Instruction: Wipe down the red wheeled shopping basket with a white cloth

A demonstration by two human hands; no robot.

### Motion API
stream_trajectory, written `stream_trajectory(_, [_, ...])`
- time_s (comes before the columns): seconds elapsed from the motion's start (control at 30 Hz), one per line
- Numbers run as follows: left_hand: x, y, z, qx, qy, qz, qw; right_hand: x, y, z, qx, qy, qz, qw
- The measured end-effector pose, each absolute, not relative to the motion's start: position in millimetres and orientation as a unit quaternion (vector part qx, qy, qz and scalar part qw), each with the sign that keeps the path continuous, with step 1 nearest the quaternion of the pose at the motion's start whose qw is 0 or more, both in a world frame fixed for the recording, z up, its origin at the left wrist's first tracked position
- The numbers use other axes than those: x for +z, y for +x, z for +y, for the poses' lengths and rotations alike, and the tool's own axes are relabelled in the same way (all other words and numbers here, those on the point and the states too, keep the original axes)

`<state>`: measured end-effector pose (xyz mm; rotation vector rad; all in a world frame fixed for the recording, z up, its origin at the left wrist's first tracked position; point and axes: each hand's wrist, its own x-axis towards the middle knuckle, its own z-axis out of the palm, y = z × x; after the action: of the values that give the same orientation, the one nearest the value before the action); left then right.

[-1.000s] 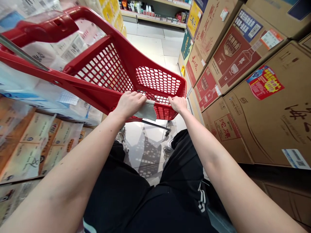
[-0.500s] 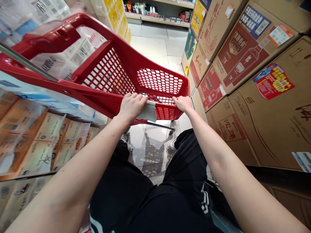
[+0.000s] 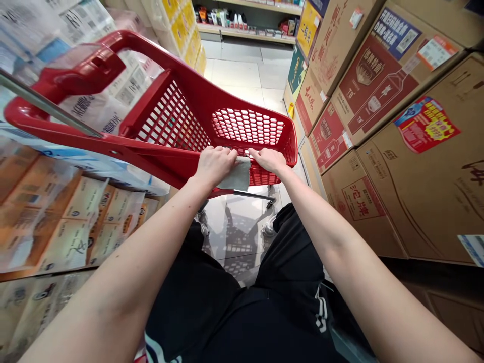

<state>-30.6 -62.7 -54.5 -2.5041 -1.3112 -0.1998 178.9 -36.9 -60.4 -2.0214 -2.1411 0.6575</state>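
The left hand (image 3: 215, 166) has its fingers bent tight over the top edge of a red shopping cart (image 3: 151, 156), so it is closed and holding on. The right hand (image 3: 267, 160) is bent over the same edge, and its fingers hold on too, with the tips pointing at the left hand. A pale tissue (image 3: 238, 175) sticks out from under the left fingers and hangs on the edge, just beside the right fingertips. Past the fingers, the cart's red holes and a thin metal rod (image 3: 251, 194) hide part of the floor. To the right of the fingers stand big brown boxes (image 3: 378, 91) with red bottle pictures and a bright sticker (image 3: 426, 123). To the left are stacked packs in clear wrap (image 3: 75, 222). Far ahead is a shelf (image 3: 245, 33) of small goods. Below the fingers are black shorts (image 3: 291, 252) and a shoe (image 3: 269, 229). A moment ago the hands were farther apart. Now the right hand has slid closer to the tissue, and the left hand and tissue have moved a little to the right.
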Motion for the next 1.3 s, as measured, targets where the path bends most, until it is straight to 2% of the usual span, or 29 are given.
stream_trajectory(0.2, [-55.3,-20.8,-67.8,-0.083,-0.863,-0.474,0.155,-58.1,178.1,-30.3,0.226,-0.679,-0.698,0.039])
stream_trajectory(0.5, [-43.7,-12.6,-52.4,-0.011,-0.879,-0.465,0.105,-58.9,189.5,-24.4,0.242,-0.665,-0.707,0.007])
stream_trajectory(0.83, [-57.5,-11.4,-77.9,-0.109,-0.874,-0.439,0.179,-53.5,192.1,-30.8,0.24,-0.684,-0.689,0.017])
stream_trajectory(1.1, [-45.2,-18.0,-66.1,-0.02,-0.886,-0.445,0.133,-58.1,192.0,-35.4,0.22,-0.68,-0.699,0.027])
stream_trajectory(1.3, [-40.9,-52.7,-70.5,-0.065,-0.892,-0.425,0.14,-64.9,194.5,-34.6,0.189,-0.672,-0.714,0.052])
